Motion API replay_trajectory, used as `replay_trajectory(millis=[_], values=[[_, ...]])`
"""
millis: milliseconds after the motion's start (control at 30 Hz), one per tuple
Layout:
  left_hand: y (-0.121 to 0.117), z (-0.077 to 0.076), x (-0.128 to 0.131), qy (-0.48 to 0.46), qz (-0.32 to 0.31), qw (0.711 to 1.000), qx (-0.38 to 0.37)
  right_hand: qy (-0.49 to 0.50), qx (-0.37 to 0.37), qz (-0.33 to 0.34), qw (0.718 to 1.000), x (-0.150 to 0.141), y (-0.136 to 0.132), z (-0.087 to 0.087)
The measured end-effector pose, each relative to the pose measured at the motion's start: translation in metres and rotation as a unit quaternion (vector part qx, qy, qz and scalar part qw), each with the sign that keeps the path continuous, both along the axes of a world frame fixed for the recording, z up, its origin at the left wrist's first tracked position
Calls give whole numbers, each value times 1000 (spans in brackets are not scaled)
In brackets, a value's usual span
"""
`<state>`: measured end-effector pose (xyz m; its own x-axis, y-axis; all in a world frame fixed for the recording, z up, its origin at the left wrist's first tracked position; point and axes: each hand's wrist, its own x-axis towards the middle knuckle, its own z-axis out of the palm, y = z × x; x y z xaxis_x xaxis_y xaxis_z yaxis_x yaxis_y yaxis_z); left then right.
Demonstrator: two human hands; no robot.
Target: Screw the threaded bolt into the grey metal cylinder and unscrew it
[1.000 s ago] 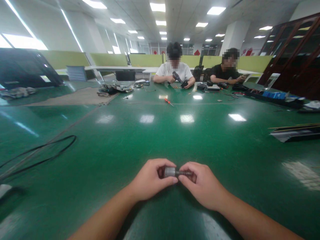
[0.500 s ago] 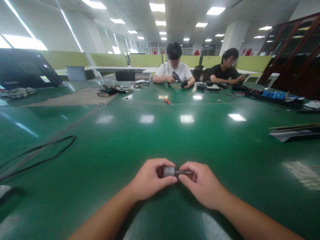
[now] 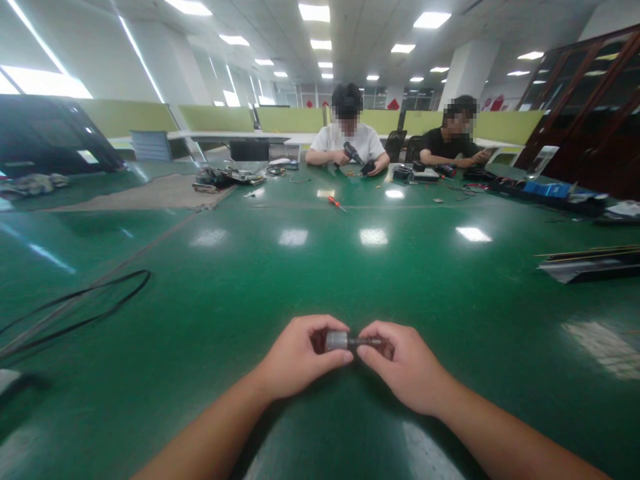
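Note:
Low in the middle of the head view, a grey metal cylinder with a thin, dark, ridged shaft (image 3: 337,341) lies level between my hands. My left hand (image 3: 303,353) curls round the cylinder end, thumb in front and fingers behind it. The shaft points right, into my right hand (image 3: 403,363), whose thumb and fingers close about its far end. A narrow gap separates the two sets of fingertips. My palms hide the fingers behind the piece, and its exact kind is not clear.
A green tabletop (image 3: 280,280) stretches ahead. A black cable (image 3: 120,300) loops at left; long metal strips (image 3: 590,267) lie at right. An orange screwdriver (image 3: 336,203) is farther off. Across the table, one person holds a power drill (image 3: 353,153); another sits to the right.

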<state>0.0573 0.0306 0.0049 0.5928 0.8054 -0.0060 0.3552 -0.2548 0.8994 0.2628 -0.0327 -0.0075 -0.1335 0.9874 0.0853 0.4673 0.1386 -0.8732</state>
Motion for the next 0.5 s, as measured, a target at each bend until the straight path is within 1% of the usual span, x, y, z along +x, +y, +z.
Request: replay_trajectory(millis=[233, 500], values=[[0, -2, -1, -17, 5, 1000, -10, 22, -13, -3, 1000, 0, 1, 2], [3, -3, -3, -27, 12, 999, -34, 40, -18, 1, 999, -1, 3, 0]])
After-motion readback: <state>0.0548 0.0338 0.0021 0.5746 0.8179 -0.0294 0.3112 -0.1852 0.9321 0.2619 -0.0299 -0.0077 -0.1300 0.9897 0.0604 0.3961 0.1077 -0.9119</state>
